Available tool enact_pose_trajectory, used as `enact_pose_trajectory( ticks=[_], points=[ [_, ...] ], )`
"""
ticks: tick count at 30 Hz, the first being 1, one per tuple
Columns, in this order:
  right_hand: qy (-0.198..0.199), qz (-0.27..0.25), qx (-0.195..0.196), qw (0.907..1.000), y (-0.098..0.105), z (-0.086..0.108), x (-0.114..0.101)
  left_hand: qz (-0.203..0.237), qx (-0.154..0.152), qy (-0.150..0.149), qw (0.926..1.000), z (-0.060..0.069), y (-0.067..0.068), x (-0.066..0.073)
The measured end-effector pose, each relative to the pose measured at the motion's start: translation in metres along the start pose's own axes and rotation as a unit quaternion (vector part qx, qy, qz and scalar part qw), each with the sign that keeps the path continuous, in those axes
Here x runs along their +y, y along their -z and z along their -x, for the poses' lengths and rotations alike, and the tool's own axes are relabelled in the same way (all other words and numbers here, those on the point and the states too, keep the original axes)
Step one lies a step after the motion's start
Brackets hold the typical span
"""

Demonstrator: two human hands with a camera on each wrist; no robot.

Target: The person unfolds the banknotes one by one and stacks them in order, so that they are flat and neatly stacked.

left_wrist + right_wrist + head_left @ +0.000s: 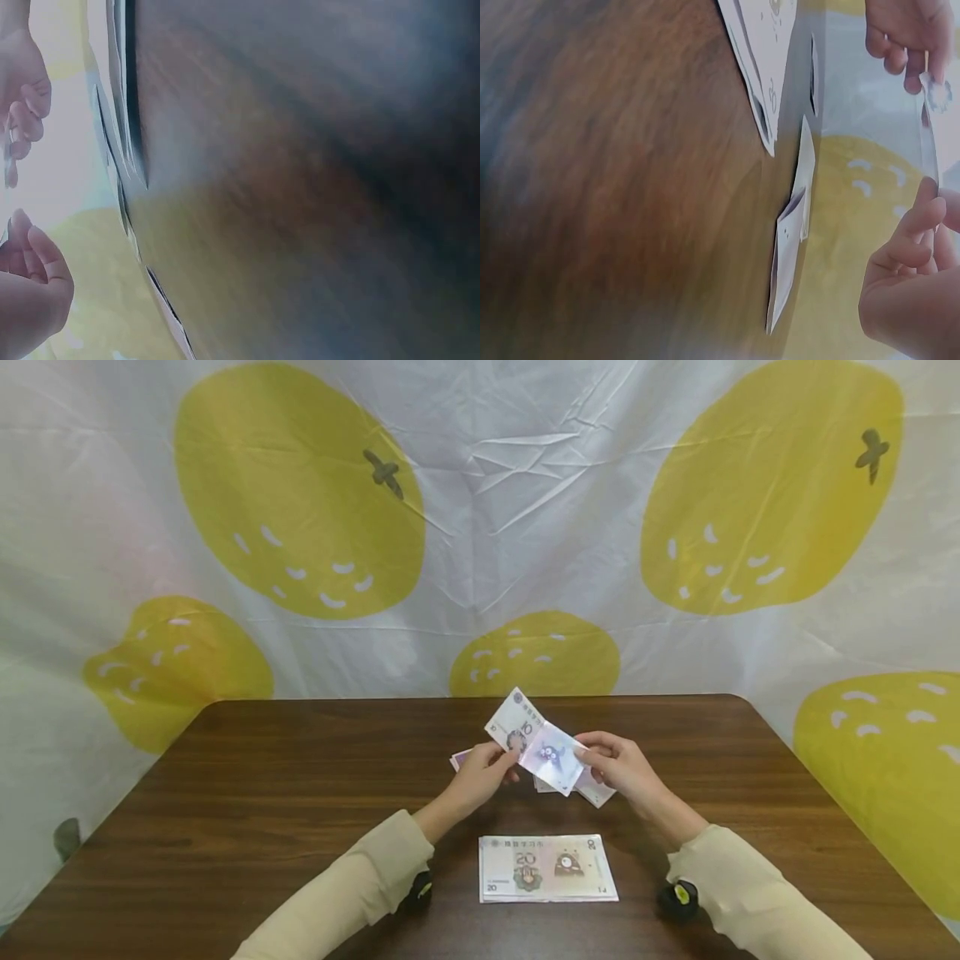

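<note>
My left hand (480,770) and right hand (621,768) hold a play banknote (551,758) marked 10 between them, raised above the table. The left thumb and fingers pinch its lower edge near the middle, and the right thumb and fingers pinch its right end. A crease crosses the note; its right half looks shiny and purplish, with a small cartoon figure. Both hands also show in the wrist views, where the note (929,150) is seen almost edge-on. Beneath the hands lie more notes (596,791), partly hidden.
A neat stack of play banknotes (577,881) marked 20 lies on the brown wooden table (262,827), nearer to me between the forearms. Another purple-edged note (459,760) peeks out beside the left hand. A white curtain (525,527) with yellow fruit prints hangs behind the table.
</note>
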State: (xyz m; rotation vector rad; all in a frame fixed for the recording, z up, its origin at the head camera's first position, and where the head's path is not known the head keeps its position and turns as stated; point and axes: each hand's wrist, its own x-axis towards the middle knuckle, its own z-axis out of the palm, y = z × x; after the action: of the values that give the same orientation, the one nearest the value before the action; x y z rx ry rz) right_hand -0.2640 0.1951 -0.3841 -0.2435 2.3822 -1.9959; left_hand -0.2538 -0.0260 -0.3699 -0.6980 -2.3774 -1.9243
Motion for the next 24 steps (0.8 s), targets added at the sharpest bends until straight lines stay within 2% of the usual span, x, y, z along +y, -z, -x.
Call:
enact_pose_trajectory(
  ticks=[8, 15, 21, 24],
  points=[
    [-0.007, 0.022, -0.004, 0.9997, 0.011, 0.006, -0.001, 0.031, 0.001, -0.012, 0.9994, 0.001, 0.009, -0.001],
    [-0.007, 0.041, -0.023, 0.9989, 0.018, 0.008, 0.001, 0.050, -0.039, -0.017, 0.9979, 0.004, 0.016, -0.002],
    [-0.007, 0.052, -0.038, 0.9979, 0.020, 0.010, 0.001, 0.037, -0.054, -0.025, 0.9976, 0.006, 0.017, -0.001],
    [-0.009, 0.059, -0.050, 0.9970, 0.022, 0.013, 0.000, 0.006, -0.045, -0.023, 0.9987, 0.008, 0.018, 0.000]
  ],
)
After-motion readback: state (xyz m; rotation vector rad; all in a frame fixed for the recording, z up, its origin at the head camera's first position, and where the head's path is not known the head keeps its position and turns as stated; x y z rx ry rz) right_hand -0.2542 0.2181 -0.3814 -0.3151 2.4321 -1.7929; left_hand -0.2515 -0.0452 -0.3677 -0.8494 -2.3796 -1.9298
